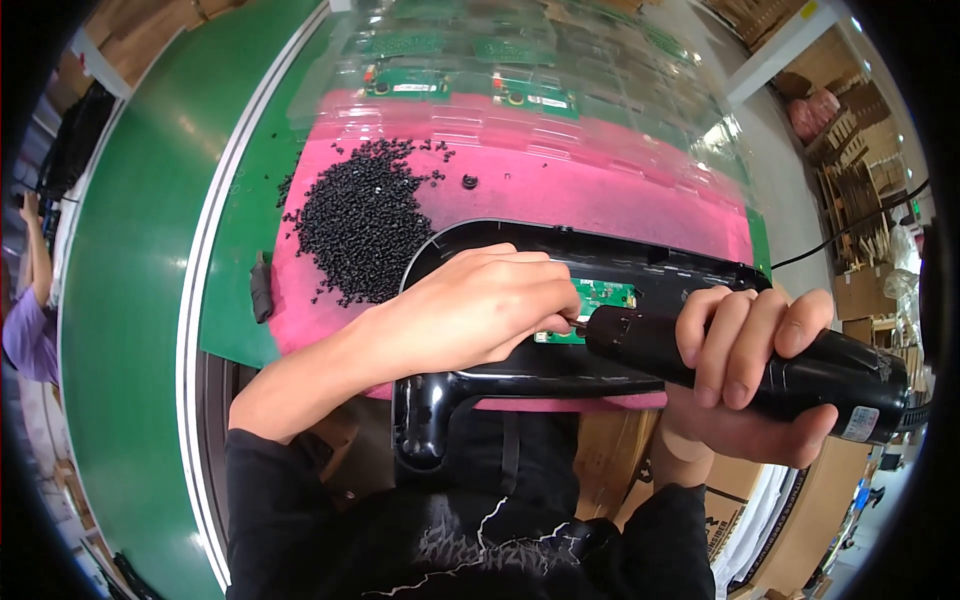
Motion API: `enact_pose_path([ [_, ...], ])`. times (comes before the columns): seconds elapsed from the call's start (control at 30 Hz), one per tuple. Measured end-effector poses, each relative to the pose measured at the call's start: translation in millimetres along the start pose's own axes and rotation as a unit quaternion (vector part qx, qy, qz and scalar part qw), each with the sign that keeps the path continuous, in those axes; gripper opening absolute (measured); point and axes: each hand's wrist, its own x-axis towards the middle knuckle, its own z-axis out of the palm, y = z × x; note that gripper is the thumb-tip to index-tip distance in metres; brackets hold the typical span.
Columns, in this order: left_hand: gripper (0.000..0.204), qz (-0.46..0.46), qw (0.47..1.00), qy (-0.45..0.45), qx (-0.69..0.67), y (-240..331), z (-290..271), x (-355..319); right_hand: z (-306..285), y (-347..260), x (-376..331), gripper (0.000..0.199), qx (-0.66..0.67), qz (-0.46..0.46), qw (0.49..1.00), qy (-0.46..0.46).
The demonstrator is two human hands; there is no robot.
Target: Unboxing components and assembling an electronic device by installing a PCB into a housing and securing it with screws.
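Observation:
A black electric screwdriver (645,345) lies sideways in my right hand (745,350), its fingers wrapped round the body and its front end pointing left. My left hand (500,300) is closed in a pinch at the screwdriver's thin metal tip; whatever sits between those fingertips is hidden. Below both hands is a black plastic housing (425,415) with a raised rim and an arm reaching toward me at its left. Inside the housing lies a green circuit board (607,293), partly covered by my left hand and the screwdriver.
On the pink mat (620,190), a heap of small black screws (365,220) lies left of the housing. Clear plastic trays (470,50) with green boards stand behind. A dark wrapped piece (261,288) rests at the left edge. Another person (32,325) is far left; cartons (850,320) stand right.

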Motion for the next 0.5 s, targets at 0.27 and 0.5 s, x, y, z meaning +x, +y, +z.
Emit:
enact_pose_path([
  [0.27,0.053,-0.045,0.998,0.03,-0.01,6.1,-7.1,6.4,-25.6,-20.4,1.6,0.042,-0.101,0.051,0.994,-0.006],
  [0.5,0.063,-0.035,0.999,0.025,0.017,-1.1,-12.7,-0.4,-52.5,-8.9,-5.8,0.042,-0.139,0.073,0.986,0.051],
])
